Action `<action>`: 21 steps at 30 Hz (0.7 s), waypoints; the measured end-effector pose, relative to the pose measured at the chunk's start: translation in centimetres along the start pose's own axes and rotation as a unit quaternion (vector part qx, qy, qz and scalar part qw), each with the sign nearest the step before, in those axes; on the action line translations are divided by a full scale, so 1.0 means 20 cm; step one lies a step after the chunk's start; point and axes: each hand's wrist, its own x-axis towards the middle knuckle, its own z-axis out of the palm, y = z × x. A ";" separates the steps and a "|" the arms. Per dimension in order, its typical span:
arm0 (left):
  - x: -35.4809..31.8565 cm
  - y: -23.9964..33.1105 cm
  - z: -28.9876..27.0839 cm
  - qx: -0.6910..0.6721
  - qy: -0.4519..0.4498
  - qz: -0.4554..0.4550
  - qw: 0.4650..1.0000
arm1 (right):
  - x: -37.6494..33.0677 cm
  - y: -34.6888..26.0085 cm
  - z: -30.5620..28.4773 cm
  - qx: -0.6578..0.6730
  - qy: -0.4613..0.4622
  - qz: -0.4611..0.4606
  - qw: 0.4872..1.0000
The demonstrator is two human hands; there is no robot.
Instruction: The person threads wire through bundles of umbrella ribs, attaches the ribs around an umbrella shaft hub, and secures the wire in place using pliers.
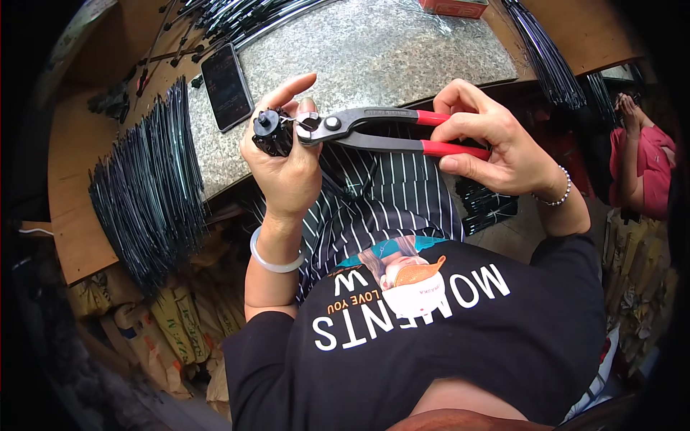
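My left hand (286, 161) grips a small black round part (272, 133) with a short stud on top, held up in front of my chest. My right hand (492, 140) squeezes the red handles of a pair of grey pincers (374, 126). The pincer jaws meet the top edge of the black part, right by my left index finger and thumb. A pale bangle sits on my left wrist and a bead bracelet on my right. A striped apron lies over my lap below both hands.
A speckled grey stone slab (374, 50) tops the wooden bench (79, 158). A dark phone (226, 86) lies on the slab's left end. Bundles of thin black rods (147, 190) lie at left and at upper right (550, 65). A red box (453, 7) is at the back. Another person in red (640, 165) sits at right.
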 end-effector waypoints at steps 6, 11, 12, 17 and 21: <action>0.00 0.01 0.01 -0.024 0.016 -0.022 0.999 | 0.01 -0.01 0.00 -0.034 0.002 -0.044 0.998; -0.01 -0.02 -0.01 -0.033 -0.002 -0.004 0.999 | 0.01 0.00 0.02 -0.027 0.018 -0.041 0.999; -0.02 -0.02 -0.01 -0.030 -0.005 -0.003 1.000 | 0.00 0.00 0.02 -0.032 0.028 -0.049 0.998; -0.03 -0.02 -0.03 -0.030 -0.001 -0.015 0.999 | 0.00 -0.02 0.04 -0.106 0.058 -0.083 0.989; -0.03 -0.01 -0.01 -0.038 0.012 -0.030 0.999 | -0.01 -0.01 0.05 -0.168 0.069 -0.107 0.978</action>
